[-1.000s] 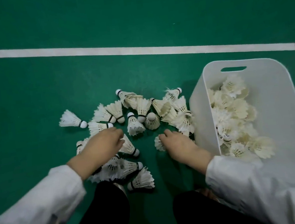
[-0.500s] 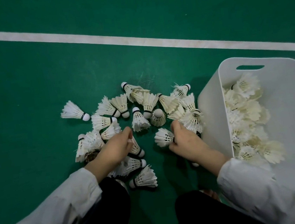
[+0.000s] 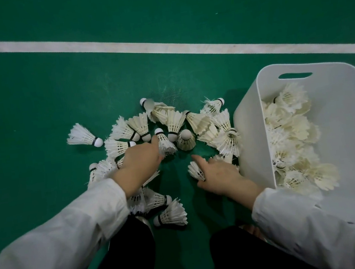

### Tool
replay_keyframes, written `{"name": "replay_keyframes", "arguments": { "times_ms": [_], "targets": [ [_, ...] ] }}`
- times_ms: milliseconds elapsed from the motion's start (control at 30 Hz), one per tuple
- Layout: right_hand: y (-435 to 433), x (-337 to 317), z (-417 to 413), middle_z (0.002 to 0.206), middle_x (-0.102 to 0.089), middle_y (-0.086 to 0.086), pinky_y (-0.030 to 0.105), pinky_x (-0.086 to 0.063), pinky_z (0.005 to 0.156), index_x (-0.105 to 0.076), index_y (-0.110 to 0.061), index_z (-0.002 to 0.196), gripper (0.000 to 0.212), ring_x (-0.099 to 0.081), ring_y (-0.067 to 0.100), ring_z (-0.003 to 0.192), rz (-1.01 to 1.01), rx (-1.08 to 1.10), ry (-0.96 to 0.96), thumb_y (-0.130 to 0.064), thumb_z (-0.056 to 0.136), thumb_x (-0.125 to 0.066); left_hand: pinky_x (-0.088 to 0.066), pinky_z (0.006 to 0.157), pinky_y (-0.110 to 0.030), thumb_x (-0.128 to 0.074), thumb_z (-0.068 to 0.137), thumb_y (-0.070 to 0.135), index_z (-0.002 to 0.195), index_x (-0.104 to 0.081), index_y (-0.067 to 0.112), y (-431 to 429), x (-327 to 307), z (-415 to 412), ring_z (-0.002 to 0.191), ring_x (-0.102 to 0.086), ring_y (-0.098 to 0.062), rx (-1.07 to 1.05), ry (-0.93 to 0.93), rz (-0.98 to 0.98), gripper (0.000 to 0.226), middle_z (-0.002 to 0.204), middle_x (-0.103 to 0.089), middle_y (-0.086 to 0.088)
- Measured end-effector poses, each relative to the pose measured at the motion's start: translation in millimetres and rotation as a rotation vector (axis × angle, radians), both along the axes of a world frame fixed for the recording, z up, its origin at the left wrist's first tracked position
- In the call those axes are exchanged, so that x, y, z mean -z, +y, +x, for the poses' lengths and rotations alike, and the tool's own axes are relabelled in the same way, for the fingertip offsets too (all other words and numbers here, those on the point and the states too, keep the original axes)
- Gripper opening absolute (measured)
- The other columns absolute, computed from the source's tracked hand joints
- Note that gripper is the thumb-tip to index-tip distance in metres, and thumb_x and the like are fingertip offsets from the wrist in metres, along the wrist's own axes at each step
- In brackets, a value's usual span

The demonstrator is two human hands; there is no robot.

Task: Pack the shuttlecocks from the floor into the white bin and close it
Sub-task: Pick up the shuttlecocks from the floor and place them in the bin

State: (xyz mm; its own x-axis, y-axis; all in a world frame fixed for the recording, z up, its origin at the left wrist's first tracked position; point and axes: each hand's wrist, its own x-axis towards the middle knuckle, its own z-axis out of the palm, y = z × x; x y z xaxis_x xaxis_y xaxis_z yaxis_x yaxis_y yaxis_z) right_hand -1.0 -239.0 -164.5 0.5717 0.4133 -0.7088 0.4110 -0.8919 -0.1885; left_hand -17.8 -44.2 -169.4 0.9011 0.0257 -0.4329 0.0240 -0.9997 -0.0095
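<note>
The right hand (image 3: 217, 175) grips one shuttle (image 3: 195, 170), feathers sticking out at its 10 o'clock, forefinger pointing to 12. The left hand (image 3: 141, 160) lays its forefinger along a second shuttle (image 3: 165, 144) at its 1 o'clock. Whether it grasps, I cannot tell. The pile (image 3: 201, 122) arcs on the green floor (image 3: 36, 106) from 9 to 2 o'clock. The bin (image 3: 347, 115), at 3 o'clock of the right hand, stands open, part-filled with packed shuttles (image 3: 292, 125). A white line (image 3: 162, 47) crosses at 12.
</note>
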Motion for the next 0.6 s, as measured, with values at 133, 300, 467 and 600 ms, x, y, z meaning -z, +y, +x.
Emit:
{"name": "replay_keyframes", "arguments": {
  "times_ms": [133, 300, 467, 600],
  "targets": [
    [-1.5, 1.5, -0.2, 0.117, -0.058, 0.017, 0.035, -0.041, 0.076, -0.020, -0.020, 0.136, 0.068, -0.053, 0.033, 0.108, -0.035, -0.026, -0.008, -0.041, 0.084, -0.058, -0.021, 0.044, -0.027, -0.043, 0.094, 0.028, 0.132, -0.031, 0.008, -3.5, 17.6, 2.5, 0.081, -0.065, -0.027, 0.056, -0.026, 0.081, 0.045, 0.094, -0.067, -0.006],
    [-0.4, -9.1, 3.8, 0.106, -0.063, 0.014, 0.033, -0.034, 0.070, -0.040, -0.011, 0.111, 0.048, -0.056, 0.031, 0.101, 0.067, 0.034, -0.055, -0.047, 0.084, -0.057, -0.032, 0.051, -0.027, -0.038, 0.095, 0.017, 0.100, -0.055, 0.014, 5.1, 6.5, 1.2, 0.071, -0.062, -0.023, -0.004, -0.085, 0.040, 0.017, 0.085, -0.066, 0.000],
    [-6.0, -38.6, 11.2, 0.093, -0.064, 0.006, 0.033, -0.043, 0.069, -0.056, -0.014, 0.094, 0.024, -0.058, 0.024, 0.088, 0.382, 0.158, -0.101, -0.038, 0.090, -0.055, -0.034, 0.047, -0.020, -0.032, 0.096, 0.039, 0.089, -0.060, 0.023, 17.5, -36.3, 0.1, 0.060, -0.054, -0.012, -0.147, -0.168, -0.090, 0.033, 0.070, -0.058, 0.010],
    [-16.6, -75.2, 17.0, 0.084, -0.059, -0.003, 0.034, -0.046, 0.072, -0.063, -0.017, 0.091, 0.016, -0.054, 0.015, 0.079, 0.599, 0.261, -0.204, -0.031, 0.089, -0.057, -0.049, 0.057, -0.026, -0.039, 0.093, 0.044, 0.086, -0.059, 0.023, 12.5, -85.3, 7.6, 0.062, -0.057, -0.015, -0.160, -0.205, -0.187, 0.030, 0.074, -0.064, 0.006]
  ]
}}
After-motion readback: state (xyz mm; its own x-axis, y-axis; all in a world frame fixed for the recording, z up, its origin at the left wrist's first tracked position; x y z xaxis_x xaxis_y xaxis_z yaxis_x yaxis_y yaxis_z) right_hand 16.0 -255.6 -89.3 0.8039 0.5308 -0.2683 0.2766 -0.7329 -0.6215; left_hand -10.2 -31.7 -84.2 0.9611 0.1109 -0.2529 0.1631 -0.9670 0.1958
